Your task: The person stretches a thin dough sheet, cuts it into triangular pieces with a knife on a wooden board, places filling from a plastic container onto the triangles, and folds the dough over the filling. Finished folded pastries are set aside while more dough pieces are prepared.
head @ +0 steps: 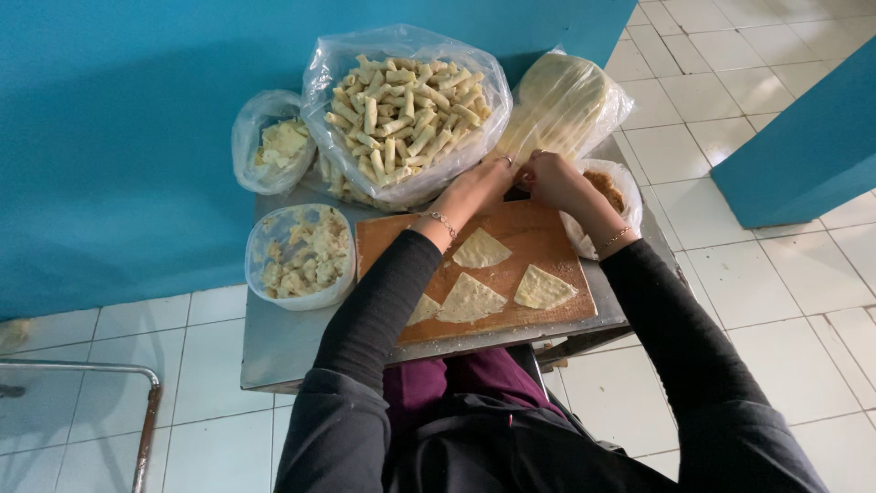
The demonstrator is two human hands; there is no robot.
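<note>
– What sits at the centre of the frame?

– Both hands meet at the far edge of a wooden board (547,239). The left hand (474,190) and right hand (552,181) are curled together, fingertips pinched around something small, too hidden to name; whether they actually grip it cannot be told. Each wrist wears a thin bracelet, and the sleeves are black.

– And on the board?

– Four pale dough triangles (481,249), flat, thin and lightly speckled, spread apart across the near half, one partly under the left forearm.

– What holds the rest?

– Just right of the hands, a small bag of brown filling (610,189), open at the top. Behind it, a clear bag with a stack of round pale sheets (564,96). Directly beyond the hands, a large plastic-lined bowl heaped with finished rolls (406,114), short pale cylinders. At far left, a small bag of yellowish scraps (278,144), and nearer, a lined tub of dough trimmings (306,254). All rest on a small metal table (283,342) against a blue wall, over white floor tiles
</note>
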